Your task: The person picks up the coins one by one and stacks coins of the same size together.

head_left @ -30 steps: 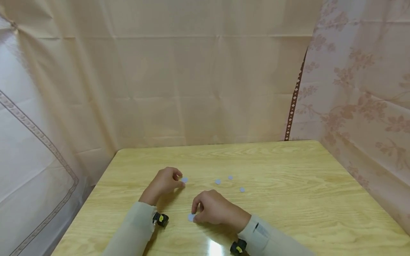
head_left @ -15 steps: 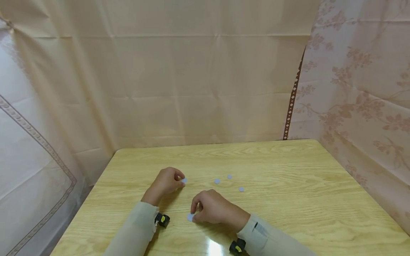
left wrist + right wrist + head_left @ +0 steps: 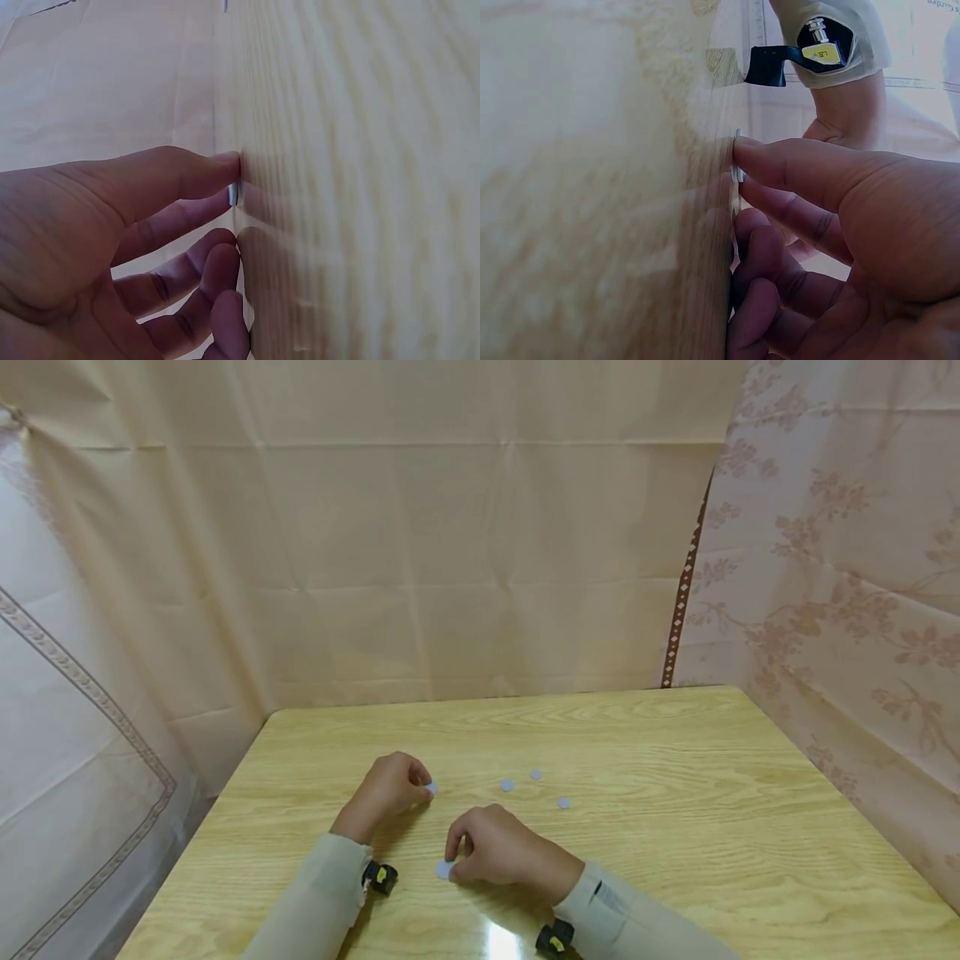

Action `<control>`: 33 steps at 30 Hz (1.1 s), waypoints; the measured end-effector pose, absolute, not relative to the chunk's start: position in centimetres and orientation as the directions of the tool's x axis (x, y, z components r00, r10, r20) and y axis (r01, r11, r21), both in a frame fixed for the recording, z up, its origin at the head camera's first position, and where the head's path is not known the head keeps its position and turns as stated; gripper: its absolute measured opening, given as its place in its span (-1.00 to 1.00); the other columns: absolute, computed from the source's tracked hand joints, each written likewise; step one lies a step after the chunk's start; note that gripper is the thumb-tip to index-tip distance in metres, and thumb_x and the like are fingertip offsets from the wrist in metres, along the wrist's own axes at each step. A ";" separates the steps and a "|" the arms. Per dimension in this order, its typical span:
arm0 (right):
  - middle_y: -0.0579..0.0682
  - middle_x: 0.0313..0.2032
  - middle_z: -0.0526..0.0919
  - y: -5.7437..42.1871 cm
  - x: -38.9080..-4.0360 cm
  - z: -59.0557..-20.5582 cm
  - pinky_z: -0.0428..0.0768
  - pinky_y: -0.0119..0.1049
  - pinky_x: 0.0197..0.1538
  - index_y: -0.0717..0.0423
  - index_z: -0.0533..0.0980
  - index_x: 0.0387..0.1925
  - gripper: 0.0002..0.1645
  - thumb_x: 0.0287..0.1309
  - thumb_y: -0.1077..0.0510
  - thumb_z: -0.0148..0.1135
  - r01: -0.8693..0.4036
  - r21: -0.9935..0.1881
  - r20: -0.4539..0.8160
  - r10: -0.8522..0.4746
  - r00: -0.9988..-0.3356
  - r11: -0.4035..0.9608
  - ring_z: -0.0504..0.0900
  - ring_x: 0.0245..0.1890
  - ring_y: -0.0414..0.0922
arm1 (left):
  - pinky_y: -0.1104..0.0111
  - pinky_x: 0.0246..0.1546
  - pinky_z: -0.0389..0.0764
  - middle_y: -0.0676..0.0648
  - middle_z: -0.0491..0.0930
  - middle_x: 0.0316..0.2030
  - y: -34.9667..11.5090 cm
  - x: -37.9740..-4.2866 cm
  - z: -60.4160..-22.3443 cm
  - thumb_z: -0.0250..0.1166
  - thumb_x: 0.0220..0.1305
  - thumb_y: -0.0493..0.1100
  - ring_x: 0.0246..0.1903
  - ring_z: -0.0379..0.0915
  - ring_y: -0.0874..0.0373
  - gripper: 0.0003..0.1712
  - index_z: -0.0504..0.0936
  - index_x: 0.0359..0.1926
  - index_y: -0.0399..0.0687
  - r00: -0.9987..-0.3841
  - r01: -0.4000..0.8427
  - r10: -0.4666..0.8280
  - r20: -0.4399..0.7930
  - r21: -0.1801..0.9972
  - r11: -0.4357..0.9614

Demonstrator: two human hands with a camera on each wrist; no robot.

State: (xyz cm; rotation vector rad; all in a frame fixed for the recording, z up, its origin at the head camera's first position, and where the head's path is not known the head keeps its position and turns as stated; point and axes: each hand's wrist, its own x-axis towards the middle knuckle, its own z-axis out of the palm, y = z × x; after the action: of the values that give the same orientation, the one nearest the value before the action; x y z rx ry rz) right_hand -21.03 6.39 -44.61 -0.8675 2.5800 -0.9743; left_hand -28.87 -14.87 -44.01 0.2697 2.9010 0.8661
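In the head view, a thin, pale round disc [image 3: 432, 787] lies at the fingertips of my left hand [image 3: 388, 789], pinched at its edges between thumb and forefinger. The left wrist view has this disc [image 3: 234, 194] edge-on against the wood, the other fingers curled below it. Closer to me, my right hand [image 3: 498, 852] holds a second pale disc [image 3: 444, 869] the same way, flat on the table. From the right wrist, that disc [image 3: 739, 176] appears as a thin edge beside the thumb. The thumb and forefinger partly hide both discs.
Beyond the right hand lie three more pale discs: a left one [image 3: 507, 785], a far one [image 3: 536, 774] and a right one [image 3: 564, 803]. They rest flat on the wood-grain table [image 3: 675, 860]. A beige curtain [image 3: 450, 568] hangs behind the table's far edge.
The disc at my left hand has slid slightly towards me and now sits closer in between thumb and forefinger. My right hand keeps its grip almost unmoved; the head view has shifted slightly.
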 end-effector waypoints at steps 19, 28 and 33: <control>-0.28 -0.59 0.57 6.4 -21.1 -44.6 0.44 -0.46 -0.49 -0.17 0.71 -0.42 -0.85 0.00 0.12 0.58 -0.443 -0.667 -0.019 -0.608 -0.793 0.599 0.45 -0.61 -0.37 | 0.35 -0.39 0.56 0.06 0.68 -0.42 -15.0 -28.8 -44.1 0.58 0.10 -0.15 -0.42 0.53 0.17 -0.84 0.74 -0.42 -0.05 -0.979 0.137 0.198 -0.046 0.567 0.812; -0.29 -0.59 0.58 6.4 -21.0 -44.5 0.45 -0.47 -0.50 -0.14 0.72 -0.41 -0.86 0.03 0.13 0.58 -0.446 -0.673 -0.022 -0.618 -0.786 0.590 0.46 -0.62 -0.37 | 0.33 -0.40 0.57 0.03 0.68 -0.40 -15.3 -28.5 -44.0 0.56 0.16 -0.13 -0.42 0.54 0.15 -0.84 0.74 -0.39 -0.05 -0.979 0.113 0.193 -0.065 0.618 0.778; -0.29 -0.59 0.58 6.4 -20.9 -44.5 0.45 -0.47 -0.50 -0.14 0.72 -0.40 -0.87 0.03 0.13 0.58 -0.445 -0.673 -0.022 -0.617 -0.786 0.591 0.45 -0.63 -0.37 | 0.32 -0.37 0.58 0.04 0.69 -0.38 -15.4 -28.3 -43.9 0.56 0.16 -0.11 -0.39 0.54 0.14 -0.84 0.74 -0.39 -0.03 -0.981 0.104 0.184 -0.064 0.625 0.774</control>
State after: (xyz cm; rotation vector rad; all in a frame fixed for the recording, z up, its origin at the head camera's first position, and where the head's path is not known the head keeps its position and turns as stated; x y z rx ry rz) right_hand -20.95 6.36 -44.51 -0.8751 2.5681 -0.9826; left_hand -28.29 -15.40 -43.94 0.2315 2.8433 0.9905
